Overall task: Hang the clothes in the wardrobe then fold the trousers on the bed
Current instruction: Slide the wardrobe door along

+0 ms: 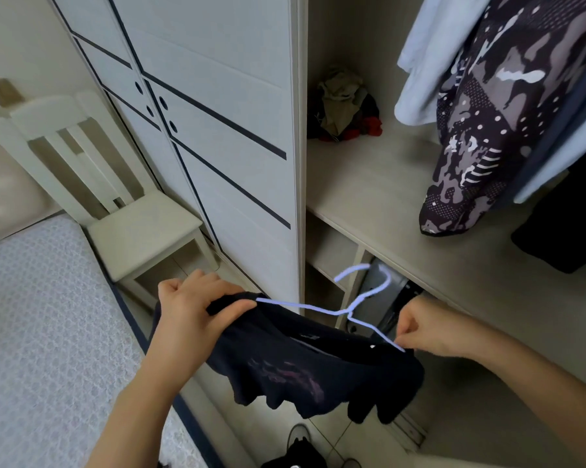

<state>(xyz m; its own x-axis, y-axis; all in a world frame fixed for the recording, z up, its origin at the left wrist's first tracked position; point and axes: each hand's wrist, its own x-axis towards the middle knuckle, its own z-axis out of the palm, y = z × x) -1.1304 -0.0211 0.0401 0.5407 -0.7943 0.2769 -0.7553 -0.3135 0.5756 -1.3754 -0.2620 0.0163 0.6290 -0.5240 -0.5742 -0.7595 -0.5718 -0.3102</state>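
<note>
A black garment with a faded purple print [305, 373] hangs between my two hands in front of the open wardrobe [369, 184]. A thin pale blue wire hanger [362, 298] sits in its neck, hook pointing up. My left hand [190, 302] grips the garment's left shoulder over the hanger's end. My right hand [423, 329] pinches the fabric at the hanger's right end. Inside the wardrobe hang a patterned dark garment [487, 130] and a pale blue one [433, 62].
A heap of crumpled clothes [345, 106] lies at the back of the wardrobe shelf. The closed wardrobe door [217, 130] stands at the left, with a cream chair [122, 204] beside it. The bed [41, 332] fills the lower left. A dark object [298, 450] lies on the floor.
</note>
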